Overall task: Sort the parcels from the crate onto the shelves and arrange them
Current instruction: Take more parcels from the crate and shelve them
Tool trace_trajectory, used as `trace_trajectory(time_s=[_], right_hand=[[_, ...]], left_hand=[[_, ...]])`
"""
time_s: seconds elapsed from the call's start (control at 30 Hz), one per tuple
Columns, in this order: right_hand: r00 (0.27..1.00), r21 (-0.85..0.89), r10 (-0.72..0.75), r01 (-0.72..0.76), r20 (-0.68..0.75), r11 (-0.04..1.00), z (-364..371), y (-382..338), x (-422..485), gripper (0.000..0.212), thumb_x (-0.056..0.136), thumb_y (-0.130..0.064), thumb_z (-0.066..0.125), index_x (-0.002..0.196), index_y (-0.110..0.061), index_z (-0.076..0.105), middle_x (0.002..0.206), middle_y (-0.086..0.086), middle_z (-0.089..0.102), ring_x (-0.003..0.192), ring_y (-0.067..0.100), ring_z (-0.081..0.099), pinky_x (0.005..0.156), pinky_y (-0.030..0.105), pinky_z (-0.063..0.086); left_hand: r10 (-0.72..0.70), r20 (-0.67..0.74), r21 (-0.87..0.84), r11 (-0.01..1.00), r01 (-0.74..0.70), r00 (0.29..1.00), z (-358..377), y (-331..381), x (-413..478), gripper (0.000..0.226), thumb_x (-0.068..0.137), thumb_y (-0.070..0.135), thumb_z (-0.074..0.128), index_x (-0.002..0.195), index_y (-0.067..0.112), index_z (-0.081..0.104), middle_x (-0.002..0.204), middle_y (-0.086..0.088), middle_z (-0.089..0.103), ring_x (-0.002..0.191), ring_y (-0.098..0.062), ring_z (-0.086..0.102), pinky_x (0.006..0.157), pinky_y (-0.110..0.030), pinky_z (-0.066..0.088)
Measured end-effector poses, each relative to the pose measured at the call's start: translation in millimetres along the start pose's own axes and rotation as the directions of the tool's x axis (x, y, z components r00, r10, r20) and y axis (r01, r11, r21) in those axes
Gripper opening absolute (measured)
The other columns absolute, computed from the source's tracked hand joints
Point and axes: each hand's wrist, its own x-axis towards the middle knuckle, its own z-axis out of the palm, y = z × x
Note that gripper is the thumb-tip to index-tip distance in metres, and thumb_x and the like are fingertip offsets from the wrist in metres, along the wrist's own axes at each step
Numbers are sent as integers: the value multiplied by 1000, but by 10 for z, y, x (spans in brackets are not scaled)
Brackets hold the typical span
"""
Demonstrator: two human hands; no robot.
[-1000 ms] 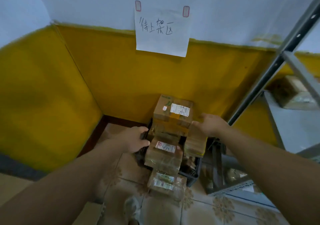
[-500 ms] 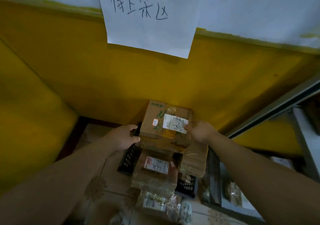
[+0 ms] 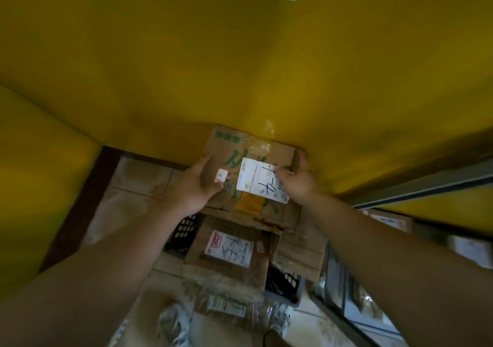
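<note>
Parcel storeroom: labelled parcels (image 3: pixel 229 249) heaped in a crate (image 3: pixel 183 230), metal shelving (image 3: pixel 426 186).

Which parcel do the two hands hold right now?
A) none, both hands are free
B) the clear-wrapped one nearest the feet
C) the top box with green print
C: the left hand and right hand grip opposite sides of the top box with the green print.

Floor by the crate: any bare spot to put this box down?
Bare tiles lie left of the crate, up to the brown skirting. The crate is piled with parcels beneath the box that the left hand and right hand hold. Right of it, the shelf frame crowds close.
</note>
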Motion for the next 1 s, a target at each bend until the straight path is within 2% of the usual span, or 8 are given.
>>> trace_trajectory(time_s=[0.17,0.3,0.43,0.53,0.63,0.73,0.93,1.0], right_hand=[[999,111,-10,15,-46,994,2,-24,-76,78,94,-36,65,153,-42,15,139,10,52,115,36,59,91,40,51],[994,91,-42,51,-97,995,-78,-121,-404,80,95,-43,61,155,-42,8,149,6,42,121,35,55,87,33,46],[978,47,-117,126,-172,991,-181,-278,-949,83,92,-54,58,153,-47,3,158,4,31,133,35,46,102,50,47],[959,32,-154,166,-236,986,-248,-455,-1395,82,94,-52,57,155,-46,3,160,2,26,135,32,45,101,45,48],[916,31,-215,239,-338,971,-280,-628,-1858,82,92,-54,59,154,-47,5,161,-4,28,135,27,46,104,47,47],[867,45,-253,300,-430,953,-312,-815,-2369,82,90,-57,59,153,-48,7,160,-6,31,133,24,48,103,49,47],[763,37,-302,392,-572,919,-458,-1085,-3371,76,94,-47,60,155,-43,14,158,-3,33,134,23,46,100,36,45],[734,19,-346,438,-584,899,-523,-1137,-3681,75,95,-44,60,156,-40,15,157,-1,35,133,23,46,94,30,42]], left_hand=[[24,-3,-98,995,-24,1000,-74,-62,-42,80,88,23,70,153,30,23,153,-3,33,134,-23,41,109,-41,40],[69,-51,-149,986,-76,996,-244,-36,-300,78,87,23,71,151,31,27,150,-1,34,132,-19,40,109,-42,41],[137,-80,-133,980,-147,987,-559,43,-734,82,81,43,72,150,37,27,153,2,31,137,-16,35,110,-44,37],[210,-129,-53,974,-218,969,-825,172,-1084,77,88,33,69,152,34,25,151,0,32,135,-17,35,105,-31,35],[318,-178,-6,946,-324,931,-1100,277,-1458,75,91,29,65,152,33,23,147,0,33,123,-7,34,98,-26,33],[414,-197,-1,906,-423,888,-1409,365,-1805,75,90,30,66,151,36,23,140,2,36,123,-9,37,101,-32,38],[530,-221,-62,830,-554,819,-1877,525,-2559,75,89,30,68,150,38,25,138,12,34,124,-8,44,102,-33,41],[557,-241,-63,808,-585,795,-1989,544,-2852,77,85,41,69,148,44,27,141,14,34,129,-10,43,109,-41,40]])
